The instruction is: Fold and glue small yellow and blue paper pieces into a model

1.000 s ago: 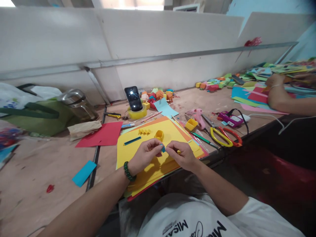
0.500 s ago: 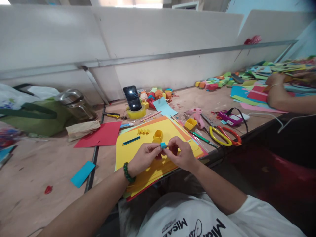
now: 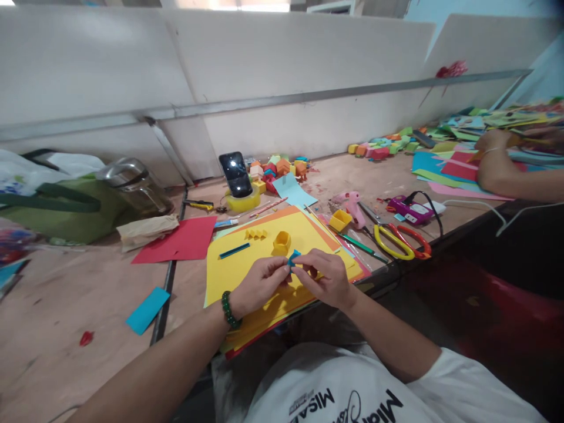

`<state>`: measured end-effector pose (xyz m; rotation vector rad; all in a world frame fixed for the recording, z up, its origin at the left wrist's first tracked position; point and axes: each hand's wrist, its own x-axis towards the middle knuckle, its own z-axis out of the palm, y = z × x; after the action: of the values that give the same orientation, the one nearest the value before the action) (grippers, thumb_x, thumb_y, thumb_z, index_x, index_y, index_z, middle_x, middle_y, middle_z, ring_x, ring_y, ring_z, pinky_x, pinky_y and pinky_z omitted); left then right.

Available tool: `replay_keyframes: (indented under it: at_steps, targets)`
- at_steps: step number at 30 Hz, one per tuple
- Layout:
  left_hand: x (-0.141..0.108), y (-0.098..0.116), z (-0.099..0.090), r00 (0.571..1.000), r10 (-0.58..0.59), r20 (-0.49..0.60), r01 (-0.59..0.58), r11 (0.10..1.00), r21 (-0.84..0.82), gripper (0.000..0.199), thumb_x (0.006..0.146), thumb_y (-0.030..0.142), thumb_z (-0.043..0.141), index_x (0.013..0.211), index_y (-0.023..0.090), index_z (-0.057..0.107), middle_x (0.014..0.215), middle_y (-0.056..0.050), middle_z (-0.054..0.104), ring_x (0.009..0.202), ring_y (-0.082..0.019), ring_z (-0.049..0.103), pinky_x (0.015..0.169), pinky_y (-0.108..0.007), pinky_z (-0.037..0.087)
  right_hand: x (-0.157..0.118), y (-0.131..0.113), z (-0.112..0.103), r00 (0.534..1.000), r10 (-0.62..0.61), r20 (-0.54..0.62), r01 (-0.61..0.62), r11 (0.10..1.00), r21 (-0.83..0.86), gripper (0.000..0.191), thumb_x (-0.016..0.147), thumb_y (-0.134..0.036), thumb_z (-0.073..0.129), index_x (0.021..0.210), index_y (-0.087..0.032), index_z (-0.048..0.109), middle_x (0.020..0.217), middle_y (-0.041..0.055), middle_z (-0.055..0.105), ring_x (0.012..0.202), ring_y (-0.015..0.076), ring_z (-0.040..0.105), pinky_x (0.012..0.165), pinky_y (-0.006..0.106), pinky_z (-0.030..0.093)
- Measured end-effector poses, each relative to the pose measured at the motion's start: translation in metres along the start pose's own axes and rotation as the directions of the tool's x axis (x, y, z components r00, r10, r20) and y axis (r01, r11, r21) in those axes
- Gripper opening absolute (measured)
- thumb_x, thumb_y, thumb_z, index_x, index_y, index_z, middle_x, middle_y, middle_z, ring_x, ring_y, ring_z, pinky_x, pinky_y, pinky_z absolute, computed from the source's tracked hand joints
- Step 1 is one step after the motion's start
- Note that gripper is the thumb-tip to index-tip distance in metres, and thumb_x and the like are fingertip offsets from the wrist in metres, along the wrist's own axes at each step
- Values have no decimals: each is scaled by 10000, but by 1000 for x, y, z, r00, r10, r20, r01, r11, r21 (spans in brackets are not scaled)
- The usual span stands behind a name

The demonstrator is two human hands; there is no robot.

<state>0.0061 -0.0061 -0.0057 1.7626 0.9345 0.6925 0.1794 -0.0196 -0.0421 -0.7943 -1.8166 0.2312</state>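
Between both hands is a small folded piece of blue paper [image 3: 293,257], held over a stack of yellow paper [image 3: 238,273]. My left hand [image 3: 263,281] pinches its left side with thumb and forefinger; a green bead bracelet circles that wrist. The fingertips of my right hand [image 3: 325,276] close on its right side. Just behind the hands stands a small yellow paper box [image 3: 282,241]. A zigzag yellow paper strip [image 3: 256,234] and a narrow dark blue strip [image 3: 234,251] lie on the stack to the left.
To the right lie scissors [image 3: 393,242], a pink glue gun [image 3: 353,207], a green pen-like tool [image 3: 359,245] and a purple power strip [image 3: 412,210]. A phone [image 3: 235,173] leans behind a tape roll [image 3: 244,200]. A co-worker's arm [image 3: 506,170] rests at far right.
The blue paper has turned between my fingers and now stands more upright, with an edge pointing up. My right hand has shifted slightly, its fingers flatter over the piece.
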Motion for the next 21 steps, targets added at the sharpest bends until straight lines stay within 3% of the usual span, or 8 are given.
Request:
replay_keyframes:
  at_steps: [4,9,16,21]
  targets:
    - [-1,-1,0,991,122,-46,-112,977,180,307,878,342,443,640,169,529,619,-3,547,604,-125,502,589,-232,403,3,1,2,998,41,-41,-41,999,-6,112,855,-208,611,952,-187,664,791,32,627,521,72,536,474,185,469]
    - [-1,-1,0,977,197,-81,-165,940,298,259,868,277,434,649,174,528,632,-12,566,618,-136,517,598,-234,394,4,4,4,998,61,-28,-59,996,66,64,852,-169,611,886,-183,663,767,25,612,585,84,573,507,178,497]
    - [-1,-3,1,983,167,-77,-138,947,291,300,870,305,448,621,171,550,602,-13,592,589,-133,528,569,-230,397,4,2,3,998,57,18,-58,995,80,83,857,-151,574,827,-189,641,746,14,596,590,88,571,521,190,501]
    - [-1,-4,1,992,115,-60,-103,980,171,359,865,391,477,604,163,573,591,-25,609,592,-142,560,589,-242,427,4,2,3,1000,-4,11,4,999,50,102,848,-127,561,827,-198,631,730,10,592,584,92,571,528,193,503]
